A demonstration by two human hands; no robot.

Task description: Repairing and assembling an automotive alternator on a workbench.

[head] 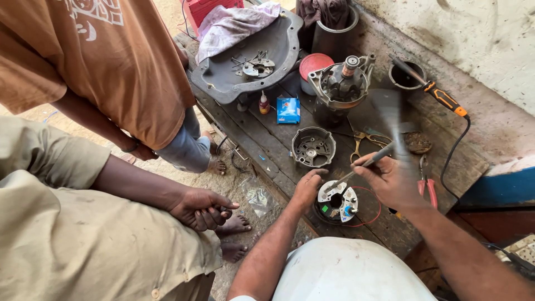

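My left hand (307,187) rests on the rim of a round dark part (329,214) that carries a white and metal plate (338,199) with small blue and green bits. My right hand (390,179) grips a thin metal tool (356,169) whose tip touches that plate. A grey motion blur (392,118) rises from the hand, so the tool's upper end cannot be made out. A red wire (372,214) loops out from the part across the wooden board (267,145).
An open round metal housing (314,146), a motor body (341,83), a red-lidded can (315,64), a blue box (288,110), scissors (362,142), red-handled pliers (426,187) and an orange-handled soldering iron (443,99) lie around. Two other people stand and sit at left; one hand (200,209) rests on a knee.
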